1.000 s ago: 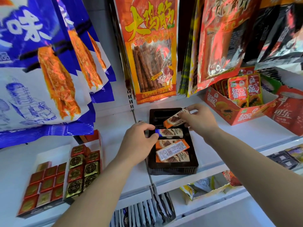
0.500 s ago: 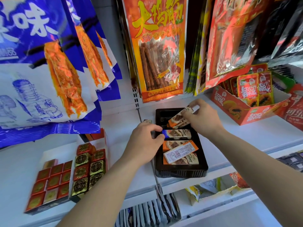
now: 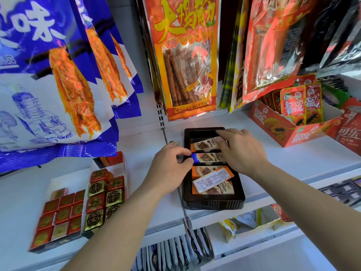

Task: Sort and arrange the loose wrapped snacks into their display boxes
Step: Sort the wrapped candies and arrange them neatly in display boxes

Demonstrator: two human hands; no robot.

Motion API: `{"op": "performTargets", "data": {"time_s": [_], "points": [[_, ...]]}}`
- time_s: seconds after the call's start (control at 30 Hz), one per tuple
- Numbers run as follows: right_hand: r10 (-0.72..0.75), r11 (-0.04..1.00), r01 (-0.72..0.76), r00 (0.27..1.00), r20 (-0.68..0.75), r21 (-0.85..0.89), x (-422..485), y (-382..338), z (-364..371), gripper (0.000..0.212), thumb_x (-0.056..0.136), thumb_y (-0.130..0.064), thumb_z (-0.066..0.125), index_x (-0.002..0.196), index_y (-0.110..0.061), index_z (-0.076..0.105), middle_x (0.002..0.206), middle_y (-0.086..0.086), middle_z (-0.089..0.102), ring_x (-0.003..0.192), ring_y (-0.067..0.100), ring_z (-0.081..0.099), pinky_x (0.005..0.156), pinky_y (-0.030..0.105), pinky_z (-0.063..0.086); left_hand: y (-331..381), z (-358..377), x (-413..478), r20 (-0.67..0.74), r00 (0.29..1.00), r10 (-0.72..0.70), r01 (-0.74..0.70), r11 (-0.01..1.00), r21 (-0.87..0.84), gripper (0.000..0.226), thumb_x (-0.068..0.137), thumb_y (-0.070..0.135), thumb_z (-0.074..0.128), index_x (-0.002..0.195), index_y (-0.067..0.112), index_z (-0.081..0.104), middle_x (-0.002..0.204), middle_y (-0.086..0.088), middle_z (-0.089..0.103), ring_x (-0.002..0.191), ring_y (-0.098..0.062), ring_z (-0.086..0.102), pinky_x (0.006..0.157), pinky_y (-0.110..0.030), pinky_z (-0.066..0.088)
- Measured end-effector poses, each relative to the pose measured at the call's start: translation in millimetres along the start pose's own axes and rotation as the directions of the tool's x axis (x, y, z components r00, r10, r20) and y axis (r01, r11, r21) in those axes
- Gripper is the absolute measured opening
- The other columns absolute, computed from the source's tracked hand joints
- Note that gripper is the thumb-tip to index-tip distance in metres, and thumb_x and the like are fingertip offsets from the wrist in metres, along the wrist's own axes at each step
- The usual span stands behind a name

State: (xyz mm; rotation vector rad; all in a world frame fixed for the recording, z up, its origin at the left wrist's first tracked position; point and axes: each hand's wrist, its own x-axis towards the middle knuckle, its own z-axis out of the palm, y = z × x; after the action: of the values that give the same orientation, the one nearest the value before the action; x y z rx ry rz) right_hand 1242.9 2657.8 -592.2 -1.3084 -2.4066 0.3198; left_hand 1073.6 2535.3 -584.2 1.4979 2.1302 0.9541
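Five slim film-wrapped snack bars (image 3: 202,170) are lying crosswise in the black plastic display tray (image 3: 214,204), which is sitting on the white shelf (image 3: 293,161). The left hand (image 3: 168,169) is pinching the left tip of the blue-ended wrapped bar (image 3: 207,157), its fingers grasping it between thumb and curled forefinger. The right hand (image 3: 240,151) is resting on the right end of the orange-ended wrapped bar (image 3: 203,146) one slot behind, its fingers released and nearly straight, seemingly pressing it flat.

One bar with its white label side up (image 3: 213,178) is lying askew across the two nearest rows. Another small loose bar (image 3: 174,143) is waiting on the shelf just left of the tray.

These bars are probably light and thin, with slick, crinkly film over something brittle (chocolate, judging by the pictures). Taking them by the crimped ends or long edges is likely safer than squeezing the middle.

Each wrapper is carrying a cursive brand word, too soft to spell; the back label's barcode print is too small. The hanging orange bag (image 3: 187,61) is showing 大鸡筋, and the red pack (image 3: 349,124) at the far right 可乐.
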Motion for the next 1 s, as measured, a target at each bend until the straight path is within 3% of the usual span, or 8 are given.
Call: {"op": "performTargets", "data": {"time_s": [0.07,0.17,0.3,0.4,0.5,0.7,0.87,1.0], "points": [[-0.013,0.991,0.016,1.0,-0.023,0.131,-5.4,7.5,-0.2,0.038,0.103,-0.036,0.042,0.136,-0.021,0.056,0.13,0.001,0.057,0.114,0.026,0.054,0.083,0.034,0.044,-1.3,-0.6,0.1,-0.003,1.0,0.006,-0.006,1.0,-0.01,0.023,0.094,0.026,0.063,0.117,0.026,0.068,0.111,0.015,0.051,0.086,0.005,0.055,0.065,-0.004,0.04],[-0.026,0.967,0.046,0.996,-0.084,0.25,-12.4,14.6,-3.4,0.025,0.1,-0.024,0.05,0.118,-0.021,0.068,0.114,-0.003,0.063,0.095,0.016,0.057,0.074,0.029,0.039,-2.6,-0.7,0.7,0.001,1.0,0.007,-0.007,1.0,-0.023,0.023,0.095,0.026,0.062,0.117,0.026,0.068,0.111,0.015,0.052,0.086,0.008,0.054,0.061,-0.003,0.04],[-0.095,0.978,0.099,0.995,-0.031,0.185,-18.1,16.0,-5.7,0.035,0.097,-0.019,0.051,0.13,-0.023,0.063,0.119,-0.002,0.068,0.107,0.021,0.058,0.078,0.032,0.044,-3.0,-0.7,0.0,-0.003,1.0,0.006,-0.006,0.999,-0.041,0.022,0.094,0.027,0.063,0.116,0.027,0.068,0.112,0.013,0.054,0.09,0.002,0.057,0.067,-0.008,0.043],[-0.123,0.991,0.123,0.992,0.01,0.061,-21.3,14.8,-3.4,0.044,0.099,-0.03,0.048,0.143,-0.023,0.05,0.126,-0.002,0.063,0.115,0.025,0.049,0.084,0.036,0.043,-2.9,-1.5,-0.9,-0.001,1.0,-0.005,0.005,0.997,-0.076,0.021,0.094,0.027,0.063,0.114,0.028,0.068,0.114,0.013,0.056,0.094,0.0,0.058,0.074,-0.016,0.05],[-0.106,0.992,0.105,0.994,0.015,0.068,-21.3,13.1,-6.9,0.05,0.1,-0.04,0.043,0.149,-0.03,0.035,0.127,-0.009,0.059,0.115,0.023,0.044,0.086,0.04,0.044,-2.7,-2.7,-2.2,0.008,1.0,-0.003,0.004,0.997,-0.081,0.021,0.094,0.026,0.063,0.113,0.028,0.069,0.114,0.012,0.057,0.096,-0.003,0.06,0.078,-0.02,0.053],[-0.105,0.992,0.107,0.994,0.032,-0.069,-21.6,8.8,-3.8,0.045,0.101,-0.05,0.03,0.122,-0.034,0.067,0.131,-0.007,0.048,0.117,0.024,0.04,0.089,0.037,0.042,-3.6,-4.6,-3.3,0.022,1.0,0.007,-0.005,0.997,-0.071,0.021,0.093,0.024,0.064,0.114,0.026,0.07,0.111,0.012,0.058,0.098,-0.005,0.059,0.083,-0.022,0.052],[-0.157,0.987,0.16,0.983,0.092,-0.022,-22.6,6.8,-4.7,0.055,0.099,-0.056,0.022,0.121,-0.031,0.067,0.13,-0.012,0.055,0.11,0.018,0.043,0.09,0.034,0.041,-4.4,-7.9,-4.5,0.036,0.999,0.005,-0.003,0.998,-0.059,0.021,0.093,0.025,0.064,0.114,0.026,0.069,0.113,0.011,0.061,0.098,-0.005,0.06,0.076,-0.015,0.047],[-0.154,0.987,0.146,0.98,0.127,0.07,-22.5,10.6,-9.3,0.05,0.101,-0.051,0.028,0.12,-0.028,0.067,0.13,-0.008,0.056,0.111,0.019,0.044,0.095,0.032,0.036,5.2,-9.6,-15.0,0.043,0.997,0.058,-0.058,0.998,0.01,0.021,0.088,0.036,0.069,0.108,0.032,0.069,0.105,0.015,0.057,0.093,-0.003,0.054,0.078,-0.024,0.046]]}}
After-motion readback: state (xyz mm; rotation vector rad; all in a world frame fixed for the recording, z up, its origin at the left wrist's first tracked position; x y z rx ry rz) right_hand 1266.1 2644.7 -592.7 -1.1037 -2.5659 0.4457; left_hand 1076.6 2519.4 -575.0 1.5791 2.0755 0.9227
